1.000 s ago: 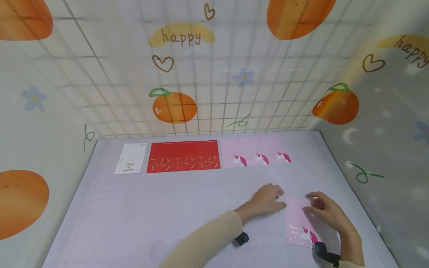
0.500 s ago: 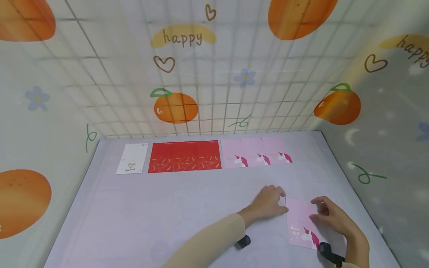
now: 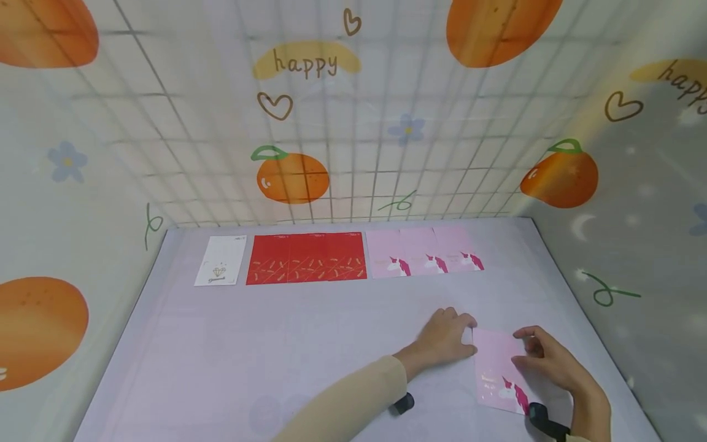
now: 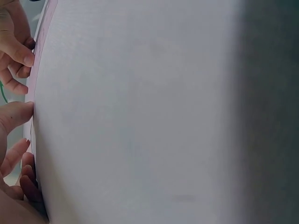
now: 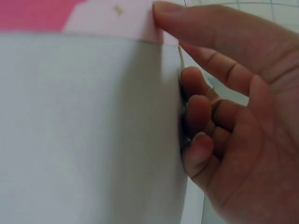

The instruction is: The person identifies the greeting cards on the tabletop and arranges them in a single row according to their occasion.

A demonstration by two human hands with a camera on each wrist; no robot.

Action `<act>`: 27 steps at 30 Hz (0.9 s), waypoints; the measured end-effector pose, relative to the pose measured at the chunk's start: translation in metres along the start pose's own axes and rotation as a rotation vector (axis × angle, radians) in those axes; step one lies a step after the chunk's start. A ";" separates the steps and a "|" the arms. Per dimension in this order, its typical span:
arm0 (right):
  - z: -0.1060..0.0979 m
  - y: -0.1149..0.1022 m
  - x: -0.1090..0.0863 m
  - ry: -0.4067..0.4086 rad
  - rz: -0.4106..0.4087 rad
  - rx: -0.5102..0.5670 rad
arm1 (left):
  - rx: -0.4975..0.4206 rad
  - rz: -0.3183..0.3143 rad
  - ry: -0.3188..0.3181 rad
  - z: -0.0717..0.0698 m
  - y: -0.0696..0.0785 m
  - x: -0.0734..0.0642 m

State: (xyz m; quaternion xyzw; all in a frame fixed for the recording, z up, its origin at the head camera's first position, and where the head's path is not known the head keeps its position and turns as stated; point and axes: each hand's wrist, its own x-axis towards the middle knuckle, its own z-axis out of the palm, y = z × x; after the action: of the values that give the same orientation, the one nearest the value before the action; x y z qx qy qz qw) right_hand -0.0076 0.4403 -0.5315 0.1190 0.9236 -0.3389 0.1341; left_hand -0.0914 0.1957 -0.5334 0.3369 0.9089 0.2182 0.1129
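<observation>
A pink card with a white and magenta unicorn lies on the table at the front right, between my hands. My left hand is at its left edge, thumb and forefinger apart and touching or nearly touching that edge. At the right edge is my right hand, its thumb and forefinger also spread apart. In the right wrist view the right thumb rests on the pink card's edge, while the other fingers are loosely bent. The left wrist view sees the card only edge-on.
Along the back of the table lie a white card, several red cards side by side and 3 pink unicorn cards. A printed curtain encloses the back and sides. The table's right edge runs beyond my right hand.
My right hand has slid a little right and toward me, from over the pink card to its right edge. The left hand has drawn slightly nearer me. The card has barely moved.
</observation>
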 end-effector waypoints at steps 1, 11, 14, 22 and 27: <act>0.000 0.000 0.000 0.000 0.003 -0.002 | -0.003 -0.002 -0.003 0.000 0.000 0.000; -0.001 -0.003 -0.001 -0.007 -0.011 0.010 | -0.037 0.016 -0.004 0.002 -0.001 0.002; -0.001 -0.003 -0.001 -0.001 -0.012 0.011 | -0.037 0.020 -0.007 0.003 -0.001 0.002; 0.000 -0.006 0.001 0.025 0.001 0.035 | -0.018 0.026 -0.011 0.002 0.000 0.002; 0.000 -0.008 0.000 0.050 -0.017 0.093 | -0.035 0.018 -0.009 0.002 0.000 0.002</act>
State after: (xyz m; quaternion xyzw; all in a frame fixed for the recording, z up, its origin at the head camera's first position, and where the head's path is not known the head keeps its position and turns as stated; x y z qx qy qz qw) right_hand -0.0102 0.4341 -0.5265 0.1256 0.9110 -0.3793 0.1026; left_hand -0.0923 0.1972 -0.5355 0.3441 0.9014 0.2334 0.1207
